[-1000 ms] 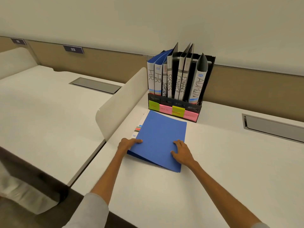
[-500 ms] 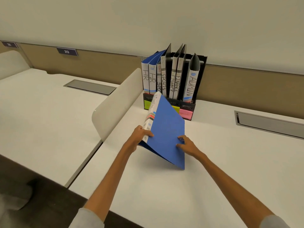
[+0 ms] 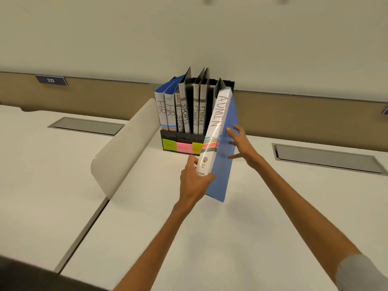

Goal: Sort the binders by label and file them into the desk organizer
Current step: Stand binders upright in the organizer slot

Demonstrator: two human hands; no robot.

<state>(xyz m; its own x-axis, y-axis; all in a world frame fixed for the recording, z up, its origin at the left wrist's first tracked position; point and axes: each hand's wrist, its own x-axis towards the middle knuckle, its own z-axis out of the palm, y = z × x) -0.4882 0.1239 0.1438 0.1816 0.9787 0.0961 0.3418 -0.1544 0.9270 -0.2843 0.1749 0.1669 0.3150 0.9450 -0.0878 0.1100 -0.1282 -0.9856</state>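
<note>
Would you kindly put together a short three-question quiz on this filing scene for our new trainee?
1. Multiple choice: the spine of the blue binder being held reads A) HR, B) ADMIN, C) FINANCE.
2. True or false: the left hand grips the binder's lower spine while the right hand lies with spread fingers against its cover.
3. Fill in: inside the desk organizer, the two HR binders stand at the far ____ end.

Key: 1 B; 2 true; 3 left.
</note>
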